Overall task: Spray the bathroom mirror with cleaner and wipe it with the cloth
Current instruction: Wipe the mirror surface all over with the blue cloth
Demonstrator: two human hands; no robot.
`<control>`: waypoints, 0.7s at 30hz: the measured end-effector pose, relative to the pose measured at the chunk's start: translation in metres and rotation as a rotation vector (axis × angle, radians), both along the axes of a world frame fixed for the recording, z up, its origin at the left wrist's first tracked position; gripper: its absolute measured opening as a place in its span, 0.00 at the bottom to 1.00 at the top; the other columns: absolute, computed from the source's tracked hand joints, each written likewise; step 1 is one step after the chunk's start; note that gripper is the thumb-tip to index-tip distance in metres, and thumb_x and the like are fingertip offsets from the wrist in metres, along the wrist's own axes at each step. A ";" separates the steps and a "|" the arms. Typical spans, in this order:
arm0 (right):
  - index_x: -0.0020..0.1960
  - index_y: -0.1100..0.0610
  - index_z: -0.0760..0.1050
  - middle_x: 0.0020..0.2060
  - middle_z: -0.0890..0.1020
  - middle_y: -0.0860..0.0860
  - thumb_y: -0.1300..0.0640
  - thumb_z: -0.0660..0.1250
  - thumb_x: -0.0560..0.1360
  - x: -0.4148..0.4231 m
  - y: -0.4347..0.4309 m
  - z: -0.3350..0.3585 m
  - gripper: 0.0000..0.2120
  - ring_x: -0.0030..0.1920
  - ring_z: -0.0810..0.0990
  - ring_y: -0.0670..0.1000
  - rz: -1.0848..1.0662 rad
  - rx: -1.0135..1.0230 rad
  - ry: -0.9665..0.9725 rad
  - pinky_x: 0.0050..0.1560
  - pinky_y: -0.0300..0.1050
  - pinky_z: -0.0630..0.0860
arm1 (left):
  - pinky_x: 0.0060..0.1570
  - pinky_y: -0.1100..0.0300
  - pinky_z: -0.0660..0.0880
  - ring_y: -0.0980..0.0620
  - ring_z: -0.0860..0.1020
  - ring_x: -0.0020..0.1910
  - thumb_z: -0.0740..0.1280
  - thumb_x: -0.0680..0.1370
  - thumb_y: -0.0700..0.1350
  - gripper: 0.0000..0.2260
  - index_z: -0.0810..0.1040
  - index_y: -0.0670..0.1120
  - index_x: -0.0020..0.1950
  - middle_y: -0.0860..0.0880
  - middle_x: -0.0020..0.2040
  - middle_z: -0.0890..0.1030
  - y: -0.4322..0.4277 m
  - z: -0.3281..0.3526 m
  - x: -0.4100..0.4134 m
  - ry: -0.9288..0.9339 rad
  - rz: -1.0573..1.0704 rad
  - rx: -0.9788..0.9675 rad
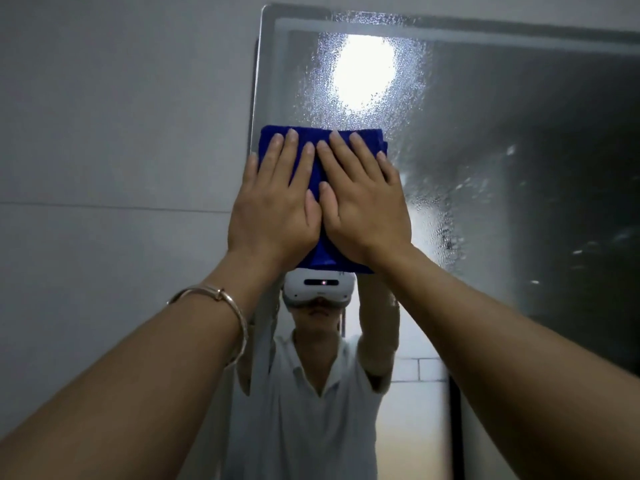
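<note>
Cloth (blue, folded) is pressed flat against mirror, upper-left area, its left edge just about at the mirror's left frame edge. It's held there by both hands side by side. L hand is laid flat on the cloth's left half, fingers straight and slightly spread, nothing gripped, palm pressing only. R hand is the same on the right half: fingers extended, flat, pressing, not curled round anything. Thumbs are touching or near-touching at the centre, with a strip of cloth seen between the two hands. Cloth's top edge shows above the fingertips, its bottom corner below the wrists. Glass above and to the right of the cloth is covered w/ fine spray droplets, densest around a bright lamp reflection; more wet streaks are seen lower right. Far-right part of the mirror is dark, detail can't be made out. Thin metal bangle is worn on the L forearm. Grey tiled wall is seen left of the mirror. In the reflection below the cloth: white headset and white collared shirt, both arms raised.
</note>
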State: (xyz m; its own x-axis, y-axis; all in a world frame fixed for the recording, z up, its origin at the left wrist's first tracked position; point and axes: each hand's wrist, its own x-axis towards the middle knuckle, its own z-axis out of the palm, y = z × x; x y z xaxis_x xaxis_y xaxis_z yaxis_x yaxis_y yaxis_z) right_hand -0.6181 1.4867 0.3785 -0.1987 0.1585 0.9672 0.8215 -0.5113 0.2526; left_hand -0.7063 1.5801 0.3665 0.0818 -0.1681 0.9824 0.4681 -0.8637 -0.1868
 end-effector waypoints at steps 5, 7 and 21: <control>0.75 0.53 0.61 0.74 0.63 0.51 0.47 0.43 0.76 0.000 0.001 -0.002 0.30 0.75 0.57 0.52 0.020 0.019 -0.009 0.71 0.49 0.47 | 0.72 0.49 0.50 0.45 0.56 0.75 0.47 0.77 0.48 0.27 0.60 0.42 0.74 0.42 0.75 0.61 -0.001 -0.005 0.001 -0.019 -0.031 -0.008; 0.74 0.54 0.63 0.74 0.64 0.51 0.47 0.44 0.76 0.001 0.002 -0.005 0.29 0.75 0.58 0.52 0.036 0.031 -0.019 0.71 0.49 0.48 | 0.72 0.49 0.50 0.46 0.56 0.75 0.47 0.77 0.48 0.26 0.60 0.42 0.74 0.43 0.75 0.60 -0.002 -0.010 0.003 -0.035 -0.052 -0.020; 0.73 0.55 0.65 0.73 0.66 0.52 0.48 0.47 0.76 -0.001 0.004 -0.033 0.28 0.74 0.61 0.53 0.005 0.019 -0.060 0.71 0.51 0.51 | 0.71 0.46 0.47 0.48 0.53 0.76 0.47 0.78 0.48 0.26 0.56 0.45 0.76 0.45 0.76 0.56 0.002 -0.049 0.002 -0.037 -0.041 -0.093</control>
State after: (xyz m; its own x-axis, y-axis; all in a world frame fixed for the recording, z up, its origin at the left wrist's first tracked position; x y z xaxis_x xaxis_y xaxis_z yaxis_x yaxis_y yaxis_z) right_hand -0.6190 1.4911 0.3458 -0.2577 0.1386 0.9562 0.8076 -0.5124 0.2919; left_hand -0.7039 1.5825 0.3174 0.0398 -0.0788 0.9961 0.4371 -0.8951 -0.0882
